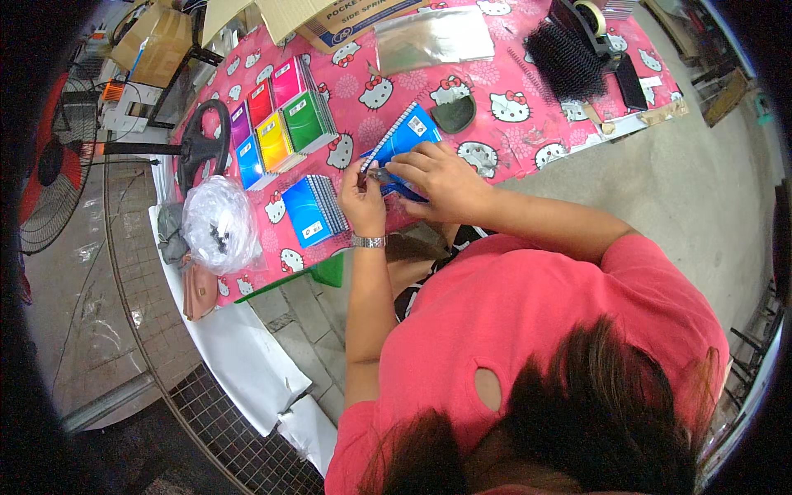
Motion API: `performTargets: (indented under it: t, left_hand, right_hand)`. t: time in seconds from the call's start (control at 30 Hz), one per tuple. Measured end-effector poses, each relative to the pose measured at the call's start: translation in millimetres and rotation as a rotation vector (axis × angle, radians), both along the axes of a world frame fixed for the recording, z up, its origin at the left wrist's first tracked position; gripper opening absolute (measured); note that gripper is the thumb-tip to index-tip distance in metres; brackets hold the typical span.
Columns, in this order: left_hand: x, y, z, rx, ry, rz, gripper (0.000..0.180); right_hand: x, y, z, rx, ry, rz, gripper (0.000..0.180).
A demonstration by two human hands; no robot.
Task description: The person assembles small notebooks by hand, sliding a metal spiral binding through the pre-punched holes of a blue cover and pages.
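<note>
A blue spiral notebook (415, 129) lies tilted at the table's near edge, its wire coil along the left side. My left hand (363, 202), with a metal watch on its wrist, is closed on the coil's lower end. My right hand (445, 183) is closed around pliers (398, 186) with blue handles; their metal jaws are at that same coil end, beside my left fingertips. Whether the jaws grip the wire is too small to tell. Left of my left hand stands a stack of blue spiral notebooks (307, 216).
Stacks of coloured notebooks (272, 132) stand farther left, near a bag of clear plastic (221, 224) and a fan (54, 165). A dark green dish (454, 115) sits beyond my right hand. Black coils (565, 66), a tape dispenser (596, 29) and a cardboard box (338, 21) are at the back.
</note>
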State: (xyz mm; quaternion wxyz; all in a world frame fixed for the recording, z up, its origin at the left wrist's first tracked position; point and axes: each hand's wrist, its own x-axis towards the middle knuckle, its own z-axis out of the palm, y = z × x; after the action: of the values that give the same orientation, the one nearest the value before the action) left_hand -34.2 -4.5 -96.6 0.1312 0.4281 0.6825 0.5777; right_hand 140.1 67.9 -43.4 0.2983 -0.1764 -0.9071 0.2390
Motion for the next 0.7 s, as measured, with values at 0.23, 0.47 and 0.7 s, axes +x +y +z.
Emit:
performTargets:
  t: [0.23,0.47,0.7]
  left_hand:
    - [5.3,-0.4,4.2,0.080,0.088,0.018,0.019]
    - [-19.0,-27.0,24.1,0.227,-0.394,0.383,0.023]
    - [-101.4,-115.8,-13.4,0.091,-0.295,0.658,0.027]
  right_hand:
    - [-10.2,1.0,-8.8,-0.830,0.053,0.111,0.043]
    - [33.7,23.7,-23.4,-0.614,0.074,-0.014,0.048]
    - [107.3,75.8,-95.3,-0.152,-0.342,-0.204,0.039]
